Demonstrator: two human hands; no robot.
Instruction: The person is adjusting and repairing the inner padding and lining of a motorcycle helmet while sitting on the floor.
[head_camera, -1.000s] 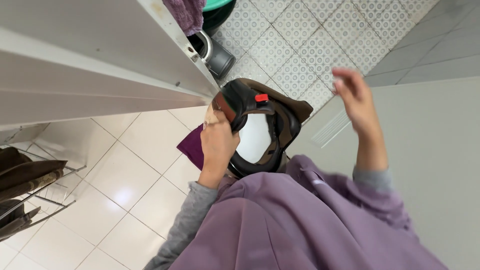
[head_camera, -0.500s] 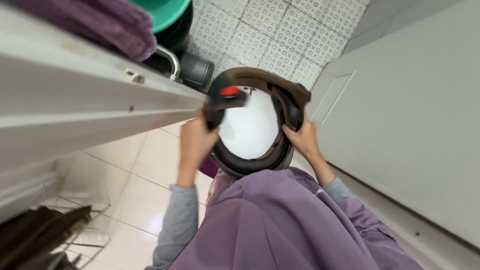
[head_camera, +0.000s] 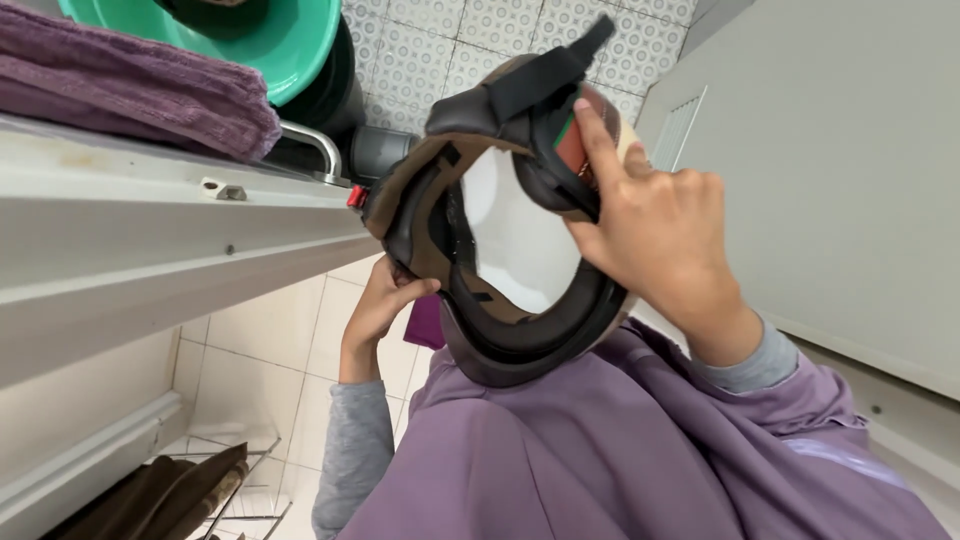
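Both hands, left and right, closed around padded brown helmet; folded purple towel, green basin beyond helmet.

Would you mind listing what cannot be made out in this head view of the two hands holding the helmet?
- Outer shell of the brown-and-black padded helmet: faces away from the camera.
- Left hand: fingertips hidden behind the helmet's rim.
- Right hand: palm side hidden; only its back shows.
- Dark object in the green plastic basin: cut off by the top edge.
- Dark brown items in the wire rack: cut off by the bottom edge.
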